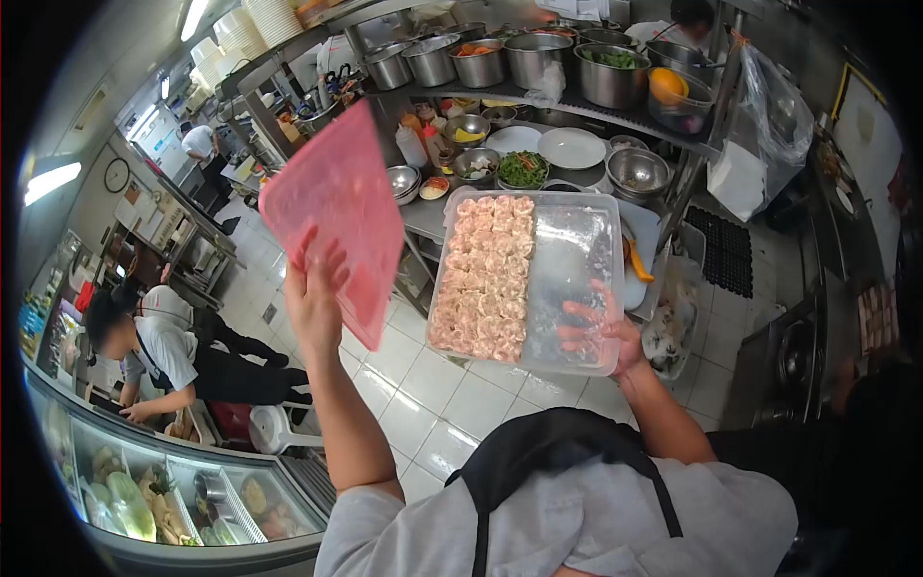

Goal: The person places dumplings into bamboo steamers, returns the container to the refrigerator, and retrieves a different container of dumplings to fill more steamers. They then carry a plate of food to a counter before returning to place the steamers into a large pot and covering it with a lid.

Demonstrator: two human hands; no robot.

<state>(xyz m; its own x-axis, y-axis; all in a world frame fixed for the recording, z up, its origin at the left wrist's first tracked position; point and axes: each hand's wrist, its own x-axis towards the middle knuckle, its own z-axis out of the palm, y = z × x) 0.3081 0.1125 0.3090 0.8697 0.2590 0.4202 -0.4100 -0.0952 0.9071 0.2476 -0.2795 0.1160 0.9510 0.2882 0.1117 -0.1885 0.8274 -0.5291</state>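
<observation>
My left hand (317, 293) grips a pink see-through plastic lid (336, 212), tilted up on edge, with its fingers showing behind the plastic. On my right hand (623, 341) rests a clear plastic container (575, 279), the spread fingers visible through its base and the thumb at its right side. Rows of pale pinkish dumplings (486, 274) fill the container's left half; its right half shows bare, cloudy plastic. The lid is apart from the container, up and to its left.
Steel pots (538, 60) stand on a shelf ahead. Below are white plates (571, 149), a bowl of chopped greens (522, 169) and sauce bottles (411, 146). An orange-handled knife (635, 258) lies on a cutting board. A person (183, 356) leans over a chilled counter (163, 490) at left.
</observation>
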